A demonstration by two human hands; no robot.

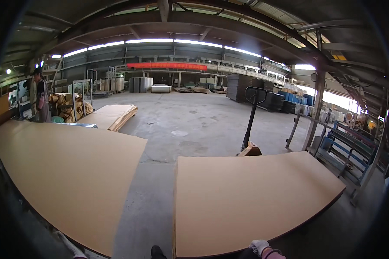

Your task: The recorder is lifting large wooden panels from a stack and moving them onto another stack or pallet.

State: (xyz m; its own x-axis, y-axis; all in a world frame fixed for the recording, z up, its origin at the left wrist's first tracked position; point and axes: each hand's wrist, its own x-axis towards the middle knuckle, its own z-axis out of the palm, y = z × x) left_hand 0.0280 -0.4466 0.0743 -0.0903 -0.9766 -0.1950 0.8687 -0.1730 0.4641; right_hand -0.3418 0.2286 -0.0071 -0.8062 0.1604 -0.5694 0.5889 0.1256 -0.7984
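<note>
While my gloved right hand (260,247) rests on the big tan fibreboard stack's (246,198) near edge, grip unclear, my left hand (75,251) barely shows, can't tell.

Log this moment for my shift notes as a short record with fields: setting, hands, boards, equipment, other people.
setting: large factory hall with a concrete floor
right hand: gloved, at the near edge of the right board stack; grip cannot be told
left hand: gloved, only partly in view by the near edge of the left board stack
boards: two large tan stacks, a gap of floor between them; a third stack farther back
equipment: pallet jack behind the right stack
other people: one person standing far left
</note>
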